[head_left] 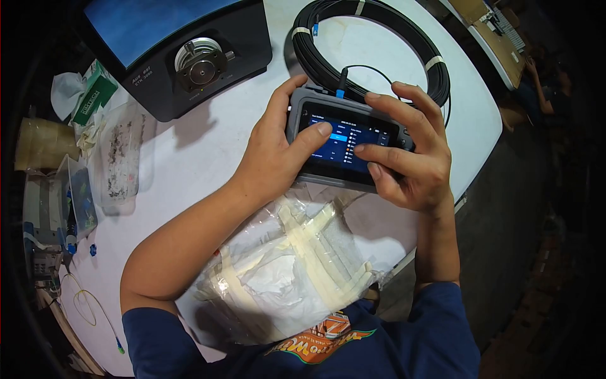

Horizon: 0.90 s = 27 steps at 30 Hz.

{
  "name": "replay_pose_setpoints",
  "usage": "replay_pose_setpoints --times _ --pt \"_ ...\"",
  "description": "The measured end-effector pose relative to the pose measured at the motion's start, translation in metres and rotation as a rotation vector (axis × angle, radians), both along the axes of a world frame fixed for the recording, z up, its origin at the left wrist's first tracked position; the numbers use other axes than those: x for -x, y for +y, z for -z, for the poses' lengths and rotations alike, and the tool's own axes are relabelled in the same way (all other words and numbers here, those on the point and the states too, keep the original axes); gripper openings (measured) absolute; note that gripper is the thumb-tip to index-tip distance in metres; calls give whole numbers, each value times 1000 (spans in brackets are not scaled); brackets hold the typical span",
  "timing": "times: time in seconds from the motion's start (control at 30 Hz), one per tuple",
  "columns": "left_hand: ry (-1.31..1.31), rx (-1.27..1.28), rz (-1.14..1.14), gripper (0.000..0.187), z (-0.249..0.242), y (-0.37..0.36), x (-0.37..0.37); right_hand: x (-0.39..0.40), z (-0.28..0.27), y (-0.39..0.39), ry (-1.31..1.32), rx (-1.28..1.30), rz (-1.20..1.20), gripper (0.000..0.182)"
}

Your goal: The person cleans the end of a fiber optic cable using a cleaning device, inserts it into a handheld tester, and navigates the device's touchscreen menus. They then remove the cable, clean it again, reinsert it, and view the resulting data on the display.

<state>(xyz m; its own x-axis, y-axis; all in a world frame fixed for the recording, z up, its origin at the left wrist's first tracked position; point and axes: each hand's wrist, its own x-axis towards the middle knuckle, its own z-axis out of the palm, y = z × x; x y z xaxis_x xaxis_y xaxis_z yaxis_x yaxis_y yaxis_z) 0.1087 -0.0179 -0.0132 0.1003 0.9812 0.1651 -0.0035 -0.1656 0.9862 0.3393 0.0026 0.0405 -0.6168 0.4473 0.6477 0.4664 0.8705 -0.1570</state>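
While the left hand point(273, 148) is clamped on one end of the tester point(353, 120), upper centre of the frame, its thumb over the screen point(333, 156), the right hand point(421, 167) has its fingers spread, the index tip at a list; pressing or hovering, I cannot tell. Choosing a setting seems the step in hand; the next touch would call for an exact fingertip and a steady tester. A blue plug point(340, 93) sits at its top edge, near the coil point(306, 54). At left, a clear tub point(122, 158) shows dark smudges, inside or out unclear, and a bin point(83, 201) holds a dark tool point(71, 218). Lower centre, a taped bag point(309, 252) encloses white sheeting point(274, 281).
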Motion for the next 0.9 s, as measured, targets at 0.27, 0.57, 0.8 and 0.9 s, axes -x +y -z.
replay_pose_setpoints --times 0.27,0.57,0.8,0.9 --pt "18 -8 -11 74 2 0 0 -1 2 2 1 11 4 26" --pt "16 -5 -7 74 2 0 1 0 -1 -1 0 -8 25 23" --pt "16 15 -1 75 0 1 1 -11 2 5 97 -40 58 19" --pt "-6 36 5 75 -1 1 2 -15 3 7 136 -45 75 23"
